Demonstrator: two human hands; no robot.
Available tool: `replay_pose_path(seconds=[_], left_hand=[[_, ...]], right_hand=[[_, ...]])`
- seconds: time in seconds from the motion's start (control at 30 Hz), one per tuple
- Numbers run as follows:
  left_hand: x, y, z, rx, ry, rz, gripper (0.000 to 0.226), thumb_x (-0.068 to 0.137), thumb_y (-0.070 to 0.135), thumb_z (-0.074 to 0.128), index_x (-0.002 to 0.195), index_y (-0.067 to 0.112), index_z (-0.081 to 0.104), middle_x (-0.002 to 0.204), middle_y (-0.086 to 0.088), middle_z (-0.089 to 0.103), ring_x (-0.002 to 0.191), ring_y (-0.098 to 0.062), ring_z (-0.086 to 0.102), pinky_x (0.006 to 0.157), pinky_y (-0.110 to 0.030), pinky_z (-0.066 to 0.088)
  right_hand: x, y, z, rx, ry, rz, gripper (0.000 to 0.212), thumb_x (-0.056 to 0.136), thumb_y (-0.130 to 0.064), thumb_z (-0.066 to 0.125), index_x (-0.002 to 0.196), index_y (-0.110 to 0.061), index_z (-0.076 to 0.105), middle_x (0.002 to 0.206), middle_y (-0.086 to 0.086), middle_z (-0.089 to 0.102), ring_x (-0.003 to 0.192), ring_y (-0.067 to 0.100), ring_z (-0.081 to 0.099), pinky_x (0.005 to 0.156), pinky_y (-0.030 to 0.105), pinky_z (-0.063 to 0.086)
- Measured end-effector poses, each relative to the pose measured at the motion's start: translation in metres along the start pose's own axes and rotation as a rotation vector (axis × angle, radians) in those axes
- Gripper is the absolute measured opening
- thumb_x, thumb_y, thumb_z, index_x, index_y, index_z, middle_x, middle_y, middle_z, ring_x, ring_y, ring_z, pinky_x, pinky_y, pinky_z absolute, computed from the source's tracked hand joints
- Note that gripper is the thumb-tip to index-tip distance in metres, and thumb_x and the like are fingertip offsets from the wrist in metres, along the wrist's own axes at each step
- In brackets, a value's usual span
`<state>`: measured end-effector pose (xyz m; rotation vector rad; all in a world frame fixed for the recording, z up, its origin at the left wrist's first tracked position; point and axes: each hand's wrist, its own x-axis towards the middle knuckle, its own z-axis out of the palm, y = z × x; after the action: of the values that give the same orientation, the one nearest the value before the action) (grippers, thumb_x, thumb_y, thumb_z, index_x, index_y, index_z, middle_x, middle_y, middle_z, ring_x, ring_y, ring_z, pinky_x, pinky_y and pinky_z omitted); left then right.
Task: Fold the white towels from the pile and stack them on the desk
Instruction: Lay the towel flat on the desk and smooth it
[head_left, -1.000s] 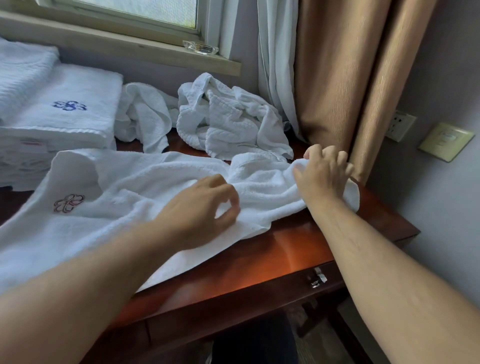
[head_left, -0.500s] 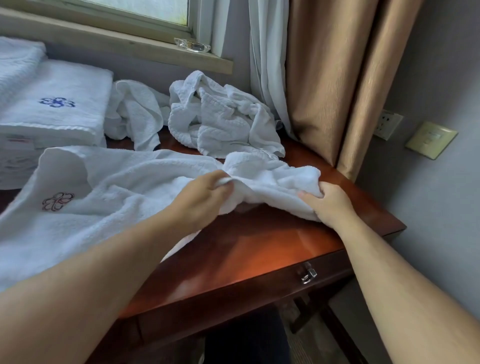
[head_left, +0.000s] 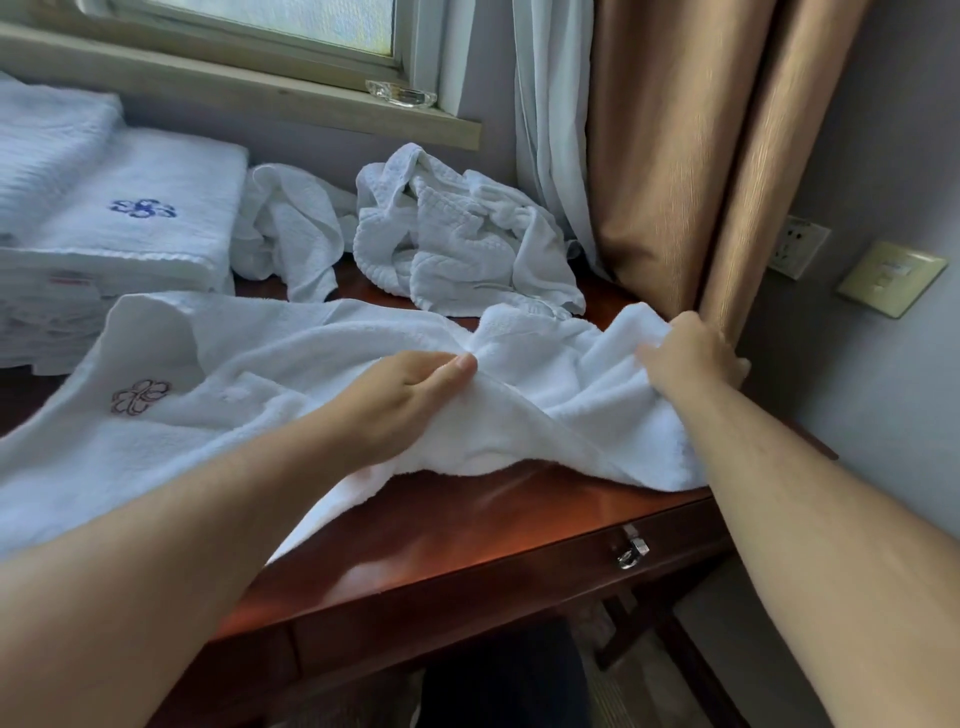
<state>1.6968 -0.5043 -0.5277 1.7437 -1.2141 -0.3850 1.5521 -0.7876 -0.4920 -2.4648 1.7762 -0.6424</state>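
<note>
I have the towel (head_left: 291, 374) spread across the desk (head_left: 467, 525), its embroidered corner lying flat to my left while the right end is bunched and lifted off the wood. My left hand (head_left: 400, 400) pinches a ridge of cloth between thumb and curled fingers near the middle of the towel, which I judge gives me an anchor for the fold line. My right hand (head_left: 691, 358) is curled round the far right edge, close beside the tan curtain (head_left: 675, 156), gripping it so the end can be drawn taut. Behind, 2 crumpled towels (head_left: 457, 244) wait in the pile under the window sill, and the folded stack (head_left: 119, 218) sits at the left, kept well apart so finished pieces stay neat.
</note>
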Motion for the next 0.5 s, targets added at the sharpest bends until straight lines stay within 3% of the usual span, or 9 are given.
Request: replay_pose_path(seconds=[0.07,0.13,0.2,0.23,0.3,0.37,0.43,0.47,0.5], left_hand=[[0.002,-0.001,-0.001,-0.120,-0.027,-0.047,0.070,0.092,0.072,0.026,0.094,0.022,0.075,0.093,0.012,0.072,0.085,-0.006,0.064,0.082,-0.024,0.048],[0.007,-0.002,-0.002,-0.137,-0.014,-0.051,0.055,0.100,0.059,0.029,0.092,0.032,0.077,0.095,0.011,0.074,0.086,-0.003,0.064,0.081,-0.022,0.048],[0.012,-0.004,-0.002,0.123,0.016,-0.038,0.029,0.102,0.047,0.046,0.099,0.038,0.073,0.100,0.017,0.072,0.095,-0.003,0.064,0.089,-0.030,0.050],[0.013,-0.005,-0.002,0.326,-0.019,-0.043,0.020,0.098,0.049,0.054,0.110,0.043,0.069,0.113,0.020,0.069,0.107,-0.005,0.061,0.096,-0.032,0.048],[0.010,-0.006,0.002,0.661,-0.167,-0.075,0.056,0.088,0.066,0.056,0.140,0.047,0.048,0.146,0.019,0.048,0.138,-0.012,0.041,0.113,-0.038,0.036],[0.006,-0.005,0.007,0.795,-0.280,-0.135,0.086,0.081,0.081,0.049,0.154,0.044,0.025,0.162,0.021,0.022,0.150,-0.013,0.018,0.119,-0.045,0.025],[0.005,-0.003,0.010,0.798,-0.334,-0.150,0.094,0.071,0.089,0.043,0.152,0.047,0.025,0.161,0.022,0.021,0.148,-0.014,0.021,0.114,-0.046,0.029],[0.006,0.001,0.010,0.761,-0.330,-0.144,0.091,0.067,0.090,0.042,0.148,0.048,0.032,0.157,0.021,0.029,0.143,-0.014,0.029,0.108,-0.042,0.036],[0.007,0.005,0.009,0.722,-0.290,-0.127,0.083,0.070,0.088,0.044,0.143,0.050,0.039,0.151,0.020,0.038,0.136,-0.013,0.038,0.100,-0.038,0.042]], right_hand=[[-0.002,-0.002,0.003,-0.070,0.101,-0.148,0.037,0.094,-0.032,0.060,0.128,-0.021,0.057,0.132,0.014,0.055,0.123,0.036,0.048,0.099,0.049,0.038],[-0.007,-0.011,0.003,0.049,0.130,-0.345,0.033,0.093,-0.029,0.058,0.125,-0.022,0.062,0.130,0.012,0.056,0.121,0.034,0.047,0.099,0.044,0.039],[-0.013,-0.022,0.007,0.157,-0.020,-0.500,0.029,0.095,-0.033,0.056,0.118,-0.021,0.068,0.122,0.007,0.061,0.116,0.029,0.053,0.094,0.038,0.043],[-0.018,-0.028,0.009,0.160,-0.159,-0.512,0.031,0.095,-0.038,0.054,0.116,-0.021,0.070,0.118,0.004,0.063,0.114,0.027,0.057,0.092,0.036,0.045],[-0.024,-0.036,0.016,0.026,-0.415,-0.435,0.046,0.098,-0.052,0.046,0.124,-0.021,0.067,0.121,0.002,0.065,0.116,0.026,0.059,0.094,0.036,0.047],[-0.025,-0.039,0.026,-0.149,-0.455,-0.363,0.057,0.102,-0.057,0.033,0.132,-0.018,0.063,0.119,0.005,0.065,0.118,0.028,0.057,0.094,0.040,0.046],[-0.026,-0.041,0.029,-0.232,-0.438,-0.276,0.051,0.108,-0.045,0.027,0.136,-0.017,0.058,0.099,0.006,0.062,0.119,0.029,0.056,0.097,0.044,0.045],[-0.027,-0.040,0.030,-0.241,-0.461,-0.249,0.047,0.110,-0.036,0.025,0.143,-0.016,0.051,0.104,0.008,0.062,0.122,0.031,0.055,0.101,0.046,0.044],[-0.025,-0.038,0.033,-0.182,-0.477,-0.245,0.046,0.110,-0.029,0.024,0.150,-0.016,0.042,0.123,0.012,0.061,0.128,0.032,0.051,0.105,0.046,0.042]])
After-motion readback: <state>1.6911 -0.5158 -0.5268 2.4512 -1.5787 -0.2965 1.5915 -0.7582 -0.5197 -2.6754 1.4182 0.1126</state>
